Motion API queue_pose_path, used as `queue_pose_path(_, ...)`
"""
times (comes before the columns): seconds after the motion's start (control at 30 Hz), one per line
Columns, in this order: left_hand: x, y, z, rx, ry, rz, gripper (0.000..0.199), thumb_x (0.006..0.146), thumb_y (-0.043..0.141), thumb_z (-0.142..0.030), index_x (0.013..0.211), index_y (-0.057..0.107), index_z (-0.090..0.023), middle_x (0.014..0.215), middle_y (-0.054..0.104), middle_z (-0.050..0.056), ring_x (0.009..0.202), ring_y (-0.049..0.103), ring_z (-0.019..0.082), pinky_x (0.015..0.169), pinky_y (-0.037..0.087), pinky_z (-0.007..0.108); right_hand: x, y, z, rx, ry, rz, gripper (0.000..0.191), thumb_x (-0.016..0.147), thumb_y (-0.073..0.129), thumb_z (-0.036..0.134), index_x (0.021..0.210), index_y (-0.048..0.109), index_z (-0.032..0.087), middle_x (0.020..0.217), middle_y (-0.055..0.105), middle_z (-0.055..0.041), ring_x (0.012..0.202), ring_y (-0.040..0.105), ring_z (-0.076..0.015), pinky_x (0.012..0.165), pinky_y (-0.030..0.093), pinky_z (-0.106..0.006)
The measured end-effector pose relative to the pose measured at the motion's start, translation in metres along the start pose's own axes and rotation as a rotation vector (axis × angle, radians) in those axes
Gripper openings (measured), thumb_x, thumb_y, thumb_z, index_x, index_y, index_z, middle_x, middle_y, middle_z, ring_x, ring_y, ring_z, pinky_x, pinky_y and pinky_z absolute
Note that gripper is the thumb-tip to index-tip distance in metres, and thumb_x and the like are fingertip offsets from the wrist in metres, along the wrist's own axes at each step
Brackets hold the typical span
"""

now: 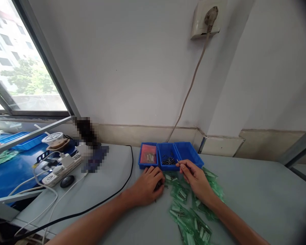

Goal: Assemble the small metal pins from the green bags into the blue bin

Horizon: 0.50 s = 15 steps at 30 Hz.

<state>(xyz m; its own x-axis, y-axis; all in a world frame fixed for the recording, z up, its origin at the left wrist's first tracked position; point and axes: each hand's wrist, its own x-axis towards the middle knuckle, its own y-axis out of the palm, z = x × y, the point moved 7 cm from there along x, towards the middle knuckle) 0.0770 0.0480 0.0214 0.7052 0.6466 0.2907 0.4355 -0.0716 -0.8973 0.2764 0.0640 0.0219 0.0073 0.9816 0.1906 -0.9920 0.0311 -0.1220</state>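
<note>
Sorting small parts: right hand [196,178] pinches a thin metal pin [177,161] just over the middle blue bin [168,151]; left hand [149,185], curled before it, covers something dark, grip unclear. Next, judged: release into bin.

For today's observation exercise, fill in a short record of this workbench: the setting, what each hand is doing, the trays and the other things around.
setting: grey table against a white wall, window on the left
left hand: curled on the table, closed over a small dark thing, too hidden to identify
right hand: pinches a thin pin at the middle tray's edge
trays: three blue, side by side; left holds a red bag, middle small dark parts, right looks bare
green bags: loose pile under and before the hands
other: power strip, black cable, wall socket
</note>
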Motion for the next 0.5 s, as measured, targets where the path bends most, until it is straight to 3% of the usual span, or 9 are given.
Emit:
queue_pose_path(0.13,-0.0014,-0.0012,0.0006,-0.022,0.016,-0.006,0.010,0.101,0.064,-0.024,0.106,0.056,-0.023,0.115,0.061,0.003,0.106,0.052,0.023,0.093,0.041,0.038,-0.0006,0.0008,0.0030,0.000,0.009,-0.018,0.054,0.087,0.069,0.077,0.098,0.069,0.024,0.078,0.061,-0.0011,0.054,0.043,-0.0137,0.048,0.033,-0.028)
queue_pose_path(0.33,-0.0010,-0.0030,0.0002,-0.017,0.030,-0.022,0.009,0.103,0.064,-0.027,0.106,0.057,-0.023,0.113,0.061,0.004,0.104,0.052,0.023,0.093,0.041,0.038,-0.0039,0.0043,-0.0018,0.016,0.025,0.021,0.045,0.088,0.074,0.070,0.095,0.061,0.027,0.062,0.053,0.0038,0.054,0.050,-0.0177,0.049,0.037,-0.029)
queue_pose_path(0.5,-0.0018,-0.0034,-0.0002,-0.017,0.044,-0.020,0.010,0.105,0.063,-0.031,0.108,0.058,-0.023,0.115,0.062,0.005,0.106,0.053,0.024,0.094,0.042,0.038,-0.0041,0.0021,0.0012,-0.032,-0.020,0.011,0.042,0.087,0.078,0.064,0.092,0.061,0.027,0.067,0.054,0.0035,0.056,0.050,-0.0165,0.050,0.039,-0.029)
